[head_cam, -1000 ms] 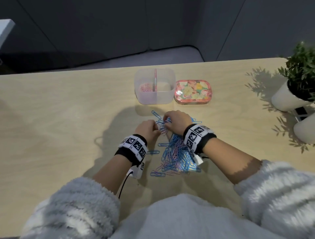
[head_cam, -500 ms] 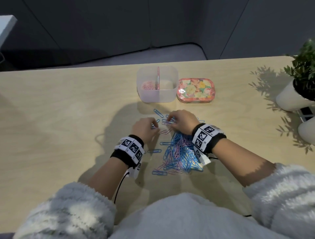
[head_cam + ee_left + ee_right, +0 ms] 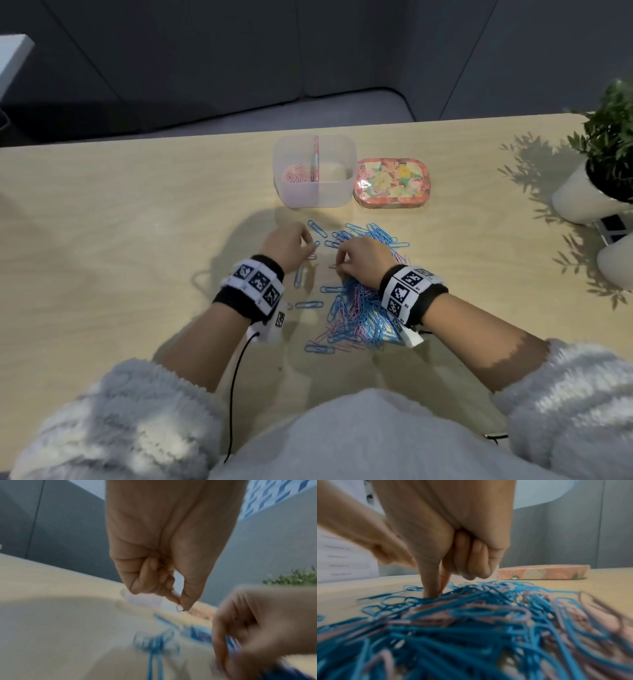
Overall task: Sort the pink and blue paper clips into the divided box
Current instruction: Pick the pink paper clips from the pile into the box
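Note:
A heap of blue and pink paper clips (image 3: pixel 356 315) lies on the table in front of me, with loose blue ones around it. The clear divided box (image 3: pixel 346 192) stands beyond it; pink clips (image 3: pixel 296 175) lie in its left compartment, and I see none in the right one. My left hand (image 3: pixel 310 250) hovers left of the heap, and in the left wrist view its thumb and forefinger pinch one small clip (image 3: pixel 179 608) of unclear colour. My right hand (image 3: pixel 339 269) has thumb and forefinger tips (image 3: pixel 430 588) pressed together into the heap's far edge, pinching at a clip; its other fingers are curled.
A flowered tin (image 3: pixel 392 181) sits right of the box. Two white pots stand at the table's right edge, one with a green plant (image 3: pixel 613 137). A black cable (image 3: pixel 236 383) runs from my left wrist. Bare wood spreads to the left.
My hands, close together over the far clips a second ago, have parted. The left has moved left and lifted with a clip; the right has drawn back onto the heap.

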`<action>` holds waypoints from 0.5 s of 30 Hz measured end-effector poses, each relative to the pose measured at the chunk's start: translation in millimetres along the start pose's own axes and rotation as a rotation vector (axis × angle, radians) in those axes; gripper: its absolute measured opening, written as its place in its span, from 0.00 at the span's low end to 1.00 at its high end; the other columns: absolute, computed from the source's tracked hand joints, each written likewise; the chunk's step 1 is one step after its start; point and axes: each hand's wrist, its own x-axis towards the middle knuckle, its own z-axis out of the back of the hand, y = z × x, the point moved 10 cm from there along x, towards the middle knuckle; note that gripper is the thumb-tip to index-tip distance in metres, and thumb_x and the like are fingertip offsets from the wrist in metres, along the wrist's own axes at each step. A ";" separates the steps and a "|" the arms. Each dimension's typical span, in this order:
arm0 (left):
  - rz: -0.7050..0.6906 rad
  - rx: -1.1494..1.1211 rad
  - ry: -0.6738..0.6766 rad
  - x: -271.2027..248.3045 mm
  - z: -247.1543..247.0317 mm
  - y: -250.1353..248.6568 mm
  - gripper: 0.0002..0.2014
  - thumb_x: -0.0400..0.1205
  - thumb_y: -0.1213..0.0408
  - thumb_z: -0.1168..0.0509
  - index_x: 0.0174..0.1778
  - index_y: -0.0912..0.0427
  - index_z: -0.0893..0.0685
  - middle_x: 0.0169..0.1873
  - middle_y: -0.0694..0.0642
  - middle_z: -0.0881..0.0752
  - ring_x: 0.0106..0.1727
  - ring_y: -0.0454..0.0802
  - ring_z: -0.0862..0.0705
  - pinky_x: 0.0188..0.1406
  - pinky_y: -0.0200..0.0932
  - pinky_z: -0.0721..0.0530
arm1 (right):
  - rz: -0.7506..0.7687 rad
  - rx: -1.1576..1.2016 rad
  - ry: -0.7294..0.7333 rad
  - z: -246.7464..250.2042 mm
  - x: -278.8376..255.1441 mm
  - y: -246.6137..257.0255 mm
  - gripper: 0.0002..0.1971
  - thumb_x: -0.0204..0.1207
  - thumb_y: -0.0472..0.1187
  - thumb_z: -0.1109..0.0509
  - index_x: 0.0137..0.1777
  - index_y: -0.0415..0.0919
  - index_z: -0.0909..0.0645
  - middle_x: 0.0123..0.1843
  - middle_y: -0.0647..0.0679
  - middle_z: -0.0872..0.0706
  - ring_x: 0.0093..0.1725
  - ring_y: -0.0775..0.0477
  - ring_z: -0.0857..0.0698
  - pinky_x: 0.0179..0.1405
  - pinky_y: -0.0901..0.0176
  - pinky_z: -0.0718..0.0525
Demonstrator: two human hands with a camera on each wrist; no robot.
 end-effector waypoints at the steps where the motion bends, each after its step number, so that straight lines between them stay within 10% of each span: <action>1: -0.013 -0.021 -0.059 5.3 19.1 -7.9 0.04 0.79 0.63 0.37 0.43 0.60 0.20 0.42 0.60 0.17 0.50 0.60 0.18 0.44 0.43 0.28 | -0.008 -0.003 0.019 -3.0 1.0 -0.3 0.06 0.72 0.44 0.28 0.46 0.44 0.16 0.51 0.46 0.13 0.52 0.42 0.15 0.44 0.57 0.26; 9: -0.011 0.177 -0.205 83.7 99.4 -46.9 0.11 0.78 0.70 0.43 0.53 0.68 0.20 0.56 0.67 0.16 0.58 0.66 0.19 0.57 0.53 0.22 | 0.017 0.054 0.147 -16.5 0.7 5.2 0.07 0.74 0.42 0.30 0.37 0.44 0.23 0.44 0.44 0.13 0.44 0.44 0.18 0.40 0.57 0.25; 15: -0.065 0.260 -0.151 95.2 85.4 -47.6 0.13 0.79 0.70 0.41 0.59 0.66 0.20 0.61 0.68 0.18 0.62 0.67 0.21 0.60 0.54 0.23 | -0.088 0.640 -0.044 23.8 -4.2 -41.1 0.12 0.71 0.31 0.31 0.29 0.43 0.25 0.29 0.46 0.22 0.28 0.53 0.25 0.30 0.61 0.28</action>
